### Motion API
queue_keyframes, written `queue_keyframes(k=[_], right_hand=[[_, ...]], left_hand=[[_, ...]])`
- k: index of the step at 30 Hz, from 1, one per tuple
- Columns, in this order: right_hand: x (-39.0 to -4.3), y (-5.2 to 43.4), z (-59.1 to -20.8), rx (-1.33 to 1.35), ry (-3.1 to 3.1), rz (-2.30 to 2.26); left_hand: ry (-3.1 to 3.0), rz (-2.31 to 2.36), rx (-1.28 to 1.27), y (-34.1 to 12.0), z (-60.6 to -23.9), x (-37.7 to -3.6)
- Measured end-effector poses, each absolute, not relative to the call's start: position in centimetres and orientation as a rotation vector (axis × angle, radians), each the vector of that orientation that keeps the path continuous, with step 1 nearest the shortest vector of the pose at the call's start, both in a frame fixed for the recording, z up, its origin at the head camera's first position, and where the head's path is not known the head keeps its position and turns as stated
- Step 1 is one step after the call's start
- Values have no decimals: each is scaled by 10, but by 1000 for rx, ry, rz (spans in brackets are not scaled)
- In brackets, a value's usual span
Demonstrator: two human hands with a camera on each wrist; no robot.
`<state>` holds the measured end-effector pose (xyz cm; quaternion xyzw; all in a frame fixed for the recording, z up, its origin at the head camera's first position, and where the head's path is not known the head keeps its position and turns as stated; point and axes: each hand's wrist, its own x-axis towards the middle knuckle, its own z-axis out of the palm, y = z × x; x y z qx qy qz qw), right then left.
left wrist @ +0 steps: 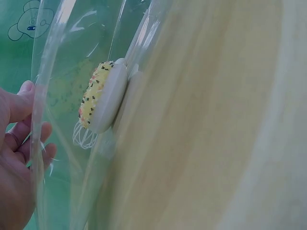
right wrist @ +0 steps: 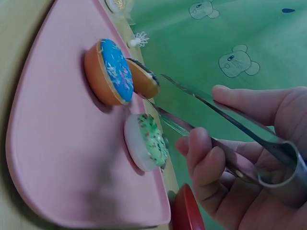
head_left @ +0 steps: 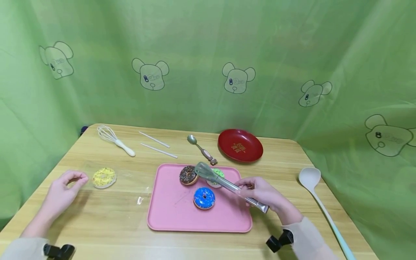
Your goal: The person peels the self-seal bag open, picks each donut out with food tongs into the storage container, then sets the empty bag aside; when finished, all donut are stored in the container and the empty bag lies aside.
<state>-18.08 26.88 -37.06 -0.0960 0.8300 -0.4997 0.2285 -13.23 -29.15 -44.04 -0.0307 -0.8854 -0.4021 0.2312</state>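
Note:
My left hand [head_left: 63,193] pinches the edge of a clear plastic bag [left wrist: 53,96] at the table's left side. A yellow-iced donut [head_left: 104,177] with sprinkles lies inside the bag. Over the pink tray [head_left: 169,220], my right hand [head_left: 260,193] grips metal tongs [head_left: 224,183] by their arms. The tongs' tips stand apart with nothing between them in the right wrist view. On the tray rest a chocolate donut [head_left: 187,176], a blue-iced donut [head_left: 204,198] and a green-iced donut [right wrist: 145,142]. The tongs partly cover the green one in the head view.
Behind the tray are a red plate [head_left: 224,144] and a small spoon [head_left: 202,150]. Two white sticks [head_left: 159,150] and a white whisk [head_left: 117,140] lie at the back left. A long-handled ladle [head_left: 325,209] lies along the right side. Green curtains [head_left: 195,108] surround the table.

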Motion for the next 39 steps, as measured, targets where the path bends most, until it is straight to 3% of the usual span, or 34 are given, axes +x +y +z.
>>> queue_keyframes(k=[15, 39], right_hand=[[-176, 271, -371, -303, 2253, -1466], [-181, 174, -394, -529, 2083, -1429]], left_hand=[[-2435, -1109, -82, -289, -436, -131], [-2432, -1150, -68, -285, -438, -135]])
